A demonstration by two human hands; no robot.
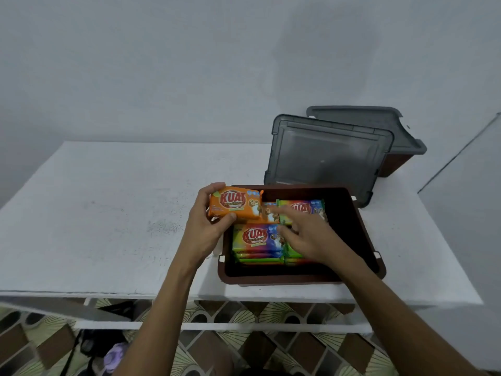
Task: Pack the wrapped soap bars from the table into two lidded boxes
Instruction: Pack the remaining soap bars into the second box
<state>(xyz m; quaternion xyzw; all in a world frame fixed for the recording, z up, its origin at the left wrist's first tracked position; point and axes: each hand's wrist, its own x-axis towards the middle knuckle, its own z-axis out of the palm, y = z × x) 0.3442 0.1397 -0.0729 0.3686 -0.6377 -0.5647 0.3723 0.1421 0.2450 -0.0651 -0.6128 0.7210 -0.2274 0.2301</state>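
Soap bars [257, 240] lie in the open box [298, 279] on the table [108, 213]; behind it a lid [325, 158], then a lidded box [394, 165].

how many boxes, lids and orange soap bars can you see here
brown boxes: 2, the open box and the lidded box behind it
grey lids: 2, the loose lid and the fitted lid
orange soap bars: 2, the held bar in the left hand and the partly hidden bar in the open box
total: 6
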